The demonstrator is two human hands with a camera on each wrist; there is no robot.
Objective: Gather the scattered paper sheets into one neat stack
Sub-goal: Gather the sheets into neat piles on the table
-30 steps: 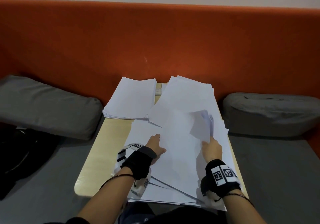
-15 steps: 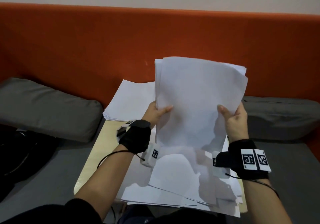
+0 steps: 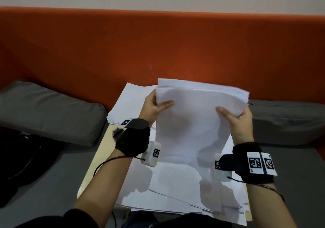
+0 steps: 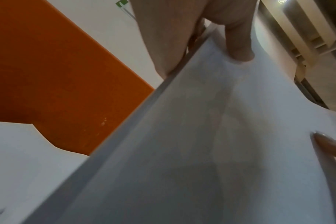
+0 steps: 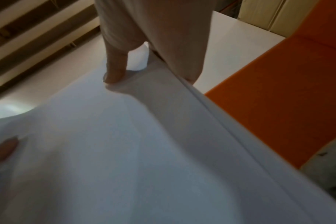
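Left hand [image 3: 152, 107] and right hand [image 3: 236, 120] each pinch a side of a limp, bowed bundle of smooth white paper sheets [image 3: 191, 122] above the pale wooden surface [image 3: 102, 159].

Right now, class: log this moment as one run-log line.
left hand: grips bundle | right hand: grips bundle | paper bundle: upright over table | loose sheets: remaining | stack: behind
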